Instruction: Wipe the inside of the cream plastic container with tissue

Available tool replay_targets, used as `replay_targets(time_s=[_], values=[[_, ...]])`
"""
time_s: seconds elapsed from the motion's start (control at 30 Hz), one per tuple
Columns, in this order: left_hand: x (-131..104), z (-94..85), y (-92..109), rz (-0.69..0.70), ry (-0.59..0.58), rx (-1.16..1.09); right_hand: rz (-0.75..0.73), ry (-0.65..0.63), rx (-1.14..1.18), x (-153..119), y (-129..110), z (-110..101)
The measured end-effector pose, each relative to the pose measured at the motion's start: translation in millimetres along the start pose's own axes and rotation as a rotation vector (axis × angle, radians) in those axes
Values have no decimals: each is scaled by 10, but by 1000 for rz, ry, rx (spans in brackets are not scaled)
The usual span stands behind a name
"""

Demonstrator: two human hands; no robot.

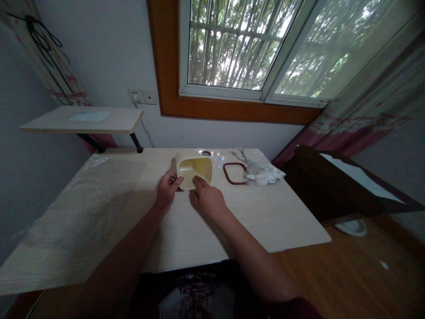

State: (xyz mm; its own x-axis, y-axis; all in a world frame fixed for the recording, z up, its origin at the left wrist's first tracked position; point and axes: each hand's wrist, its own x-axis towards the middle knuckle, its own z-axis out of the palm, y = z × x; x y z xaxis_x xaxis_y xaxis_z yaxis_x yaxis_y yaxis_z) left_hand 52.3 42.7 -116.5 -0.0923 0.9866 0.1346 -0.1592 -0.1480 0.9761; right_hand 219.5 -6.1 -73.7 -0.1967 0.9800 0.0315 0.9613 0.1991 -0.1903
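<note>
A cream plastic container with a yellowish inside lies tilted on the table, its opening towards me. My left hand is closed on its lower left edge, thumb over the rim and fingers curled at the side. Over the near right part of the opening is my right hand; its fingers are stretched out and touch the inside near the lower wall. The right thumb is hidden. A sliver of something dark red shows under the container beside my left thumb. To the right lies a reddish-brown ring-shaped frame with rounded corners.
Crumpled clear plastic wrapping lies against the frame's right side. The pale table has a clear film over its left part. A small raised shelf stands at the back left. Beyond the right edge is a dark piece of furniture.
</note>
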Motion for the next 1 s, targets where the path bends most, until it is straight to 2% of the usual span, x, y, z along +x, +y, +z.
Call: replay_targets(time_s=[0.2, 0.7, 1.0], values=[[-9, 19, 5, 0, -2, 2, 58, -32, -70, 1, 27, -55], [-14, 8, -20, 16, 13, 27, -150, -31, 158, -63, -235, -13], [-21, 3, -27, 12, -1, 48, -158, -47, 140, -109, -226, -73]])
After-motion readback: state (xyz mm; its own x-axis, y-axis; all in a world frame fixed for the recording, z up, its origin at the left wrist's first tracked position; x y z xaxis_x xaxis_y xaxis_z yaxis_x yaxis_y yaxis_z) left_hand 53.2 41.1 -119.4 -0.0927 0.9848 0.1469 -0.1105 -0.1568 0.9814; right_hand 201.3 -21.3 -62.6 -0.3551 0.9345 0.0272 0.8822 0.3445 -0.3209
